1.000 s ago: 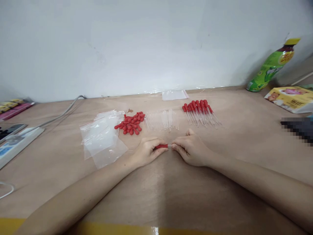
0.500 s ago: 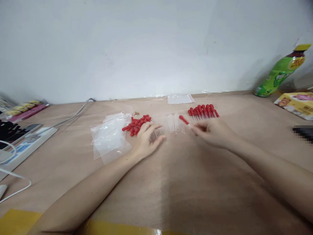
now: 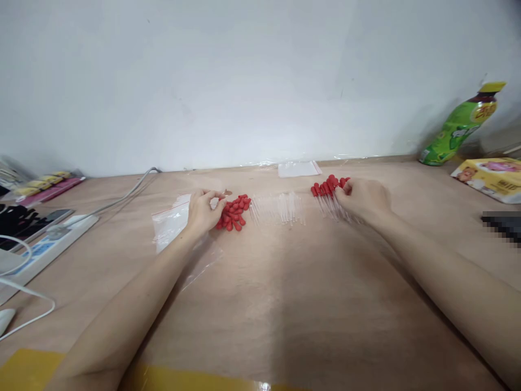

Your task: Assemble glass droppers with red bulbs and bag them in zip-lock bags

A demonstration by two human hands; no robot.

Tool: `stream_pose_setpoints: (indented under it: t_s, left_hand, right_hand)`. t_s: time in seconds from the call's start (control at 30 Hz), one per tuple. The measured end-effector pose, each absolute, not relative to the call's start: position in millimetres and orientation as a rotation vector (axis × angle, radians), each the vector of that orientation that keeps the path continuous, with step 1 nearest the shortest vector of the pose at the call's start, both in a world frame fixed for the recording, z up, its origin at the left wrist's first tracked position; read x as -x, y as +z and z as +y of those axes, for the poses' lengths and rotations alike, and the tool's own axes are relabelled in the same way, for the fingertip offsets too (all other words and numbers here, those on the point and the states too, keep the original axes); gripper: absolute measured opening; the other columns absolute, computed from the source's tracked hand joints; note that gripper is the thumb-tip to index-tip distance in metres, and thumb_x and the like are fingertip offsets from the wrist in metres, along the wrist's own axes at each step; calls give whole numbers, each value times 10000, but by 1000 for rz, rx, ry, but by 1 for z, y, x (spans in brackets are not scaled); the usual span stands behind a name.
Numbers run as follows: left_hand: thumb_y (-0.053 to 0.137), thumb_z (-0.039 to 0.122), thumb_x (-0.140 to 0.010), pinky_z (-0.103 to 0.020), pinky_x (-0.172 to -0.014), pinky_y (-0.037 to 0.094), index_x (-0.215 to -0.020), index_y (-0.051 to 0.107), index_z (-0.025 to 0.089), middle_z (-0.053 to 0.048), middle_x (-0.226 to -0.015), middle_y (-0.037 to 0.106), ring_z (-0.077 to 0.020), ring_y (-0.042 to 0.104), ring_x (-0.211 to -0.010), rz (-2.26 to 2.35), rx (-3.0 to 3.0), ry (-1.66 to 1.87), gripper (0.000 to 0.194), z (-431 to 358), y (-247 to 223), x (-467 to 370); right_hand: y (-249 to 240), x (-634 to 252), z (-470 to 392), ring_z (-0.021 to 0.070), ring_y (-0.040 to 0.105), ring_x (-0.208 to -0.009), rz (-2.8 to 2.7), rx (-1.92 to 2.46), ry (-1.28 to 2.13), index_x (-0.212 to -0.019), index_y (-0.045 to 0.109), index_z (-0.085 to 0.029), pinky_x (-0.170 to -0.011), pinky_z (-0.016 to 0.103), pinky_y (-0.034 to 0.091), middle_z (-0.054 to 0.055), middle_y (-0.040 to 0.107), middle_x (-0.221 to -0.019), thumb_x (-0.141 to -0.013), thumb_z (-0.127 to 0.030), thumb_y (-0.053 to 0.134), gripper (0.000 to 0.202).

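"What is the right hand [image 3: 366, 198] doing?"

"Its thumb and fingers are bent close together at the red-topped droppers [image 3: 323, 189]. I can't tell if they pinch one, because the hand covers that spot."

"And the left hand [image 3: 200, 212]?"

"It is at the left side of the pile of red rubber bulbs [image 3: 236, 212]. The thumb and pointer finger curl toward each other. I can't tell if a bulb is between them."

"How do the droppers lie?"

"Side by side in a bunch. The red ends point to the wall [image 3: 260, 81], and the thin clear ends point to the person."

"What is between the two hands?"

"The bulbs, and just right of them a row of clear thin tubes [image 3: 288, 206], flat on the table [image 3: 244, 304]."

"What else is near?"

"Clear plastic bags [image 3: 165, 222] lie under and beside the left hand. A little white bag [image 3: 299, 169] lies behind the tubes, near the wall."

"And far out?"

"On the right, a green bottle [image 3: 456, 129] with a yellow cap, and a yellow box [image 3: 486, 178]. On the left, a white power strip [image 3: 49, 252] with a gray cord [image 3: 122, 195]."
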State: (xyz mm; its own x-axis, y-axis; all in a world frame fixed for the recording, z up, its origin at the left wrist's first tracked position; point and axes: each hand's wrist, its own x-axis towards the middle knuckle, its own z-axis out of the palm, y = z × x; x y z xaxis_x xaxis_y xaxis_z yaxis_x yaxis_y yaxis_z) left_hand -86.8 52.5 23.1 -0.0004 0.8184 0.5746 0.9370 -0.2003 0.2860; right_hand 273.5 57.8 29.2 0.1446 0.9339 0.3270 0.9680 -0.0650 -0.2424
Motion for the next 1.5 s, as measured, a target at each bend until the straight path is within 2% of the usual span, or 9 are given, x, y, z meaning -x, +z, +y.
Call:
stream_pose_setpoints:
  t_s: [0.17, 0.3, 0.5, 0.73, 0.9, 1.03, 1.13, 1.3, 1.5]
  left_hand:
    - [557, 337, -750, -360, -826, 399, -815, 664, 184, -55, -851, 547, -226, 519, -892, -1833, 2130, -950, 198, 52, 26, 80]
    - [576, 367, -732, -371, -813, 402, -719, 623, 181, -61, -877, 549, -233, 519, -890, -1865, 2169, -823, 193, 54, 31, 73]
    - [605, 529, -673, -442, -844, 376, -829, 610, 210, -92, -970, 544, -301, 464, -1016, -1983, 2176, -561, 356, 56, 33, 67]
    - [555, 471, -735, -424, -872, 357, -752, 605, 212, -69, -1037, 562, -274, 460, -1046, -1984, 2152, -541, 265, 56, 27, 64]
    - [593, 540, -671, -444, -836, 378, -817, 593, 214, -78, -973, 579, -298, 482, -1010, -1985, 2152, -545, 357, 54, 28, 63]
    - [491, 443, -782, -384, -850, 390, -927, 584, 204, -77, -994, 594, -256, 519, -988, -1891, 2190, -608, 295, 63, 32, 60]
    - [407, 372, -829, -314, -826, 416, -1017, 578, 188, -75, -1021, 618, -219, 555, -958, -2001, 2231, -447, 314, 84, 39, 55]
    - [562, 392, -704, -266, -704, 460, -918, 658, 177, -75, -885, 678, -219, 615, -801, -2205, 2241, -132, 318, 126, 50, 42]
    - [642, 317, -615, -265, -696, 463, -774, 710, 183, -66, -737, 692, -228, 615, -750, -2332, 2217, 224, 219, 146, 58, 27]
  right_hand:
    - [28, -270, 60, 230, 550, -652, -1816, 1955, -151, -647, 578, -188, -601, 335, 301, 81, 600, -643, -771, -371, 434, 264]
    - [28, -262, 56, 207, 516, -608, -1953, 1933, -185, -556, 518, -172, -626, 363, 255, 79, 549, -582, -794, -309, 411, 295]
    - [32, -249, 54, 185, 486, -600, -2052, 2059, -137, -517, 473, -153, -633, 366, 222, 64, 481, -528, -777, -239, 429, 277]
    - [34, -237, 53, 199, 492, -632, -2147, 2113, -298, -602, 536, -143, -658, 364, 253, 74, 540, -594, -805, -329, 394, 309]
    - [34, -212, 51, 254, 559, -740, -2275, 1964, -325, -771, 608, -116, -660, 360, 318, 123, 610, -729, -808, -293, 398, 278]
    - [28, -200, 58, 274, 597, -794, -2244, 2024, -38, -872, 630, -96, -617, 338, 385, 183, 631, -855, -791, -231, 449, 240]
    - [25, -200, 66, 279, 606, -837, -2184, 2079, 116, -971, 615, -98, -608, 327, 427, 183, 635, -919, -739, -167, 491, 272]
    - [26, -201, 75, 296, 609, -892, -2170, 2086, 243, -1010, 605, -82, -650, 341, 460, 194, 637, -946, -705, -119, 495, 327]
    - [25, -194, 74, 296, 610, -905, -2125, 2071, 275, -1052, 582, -80, -671, 349, 469, 211, 623, -985, -757, -195, 464, 338]
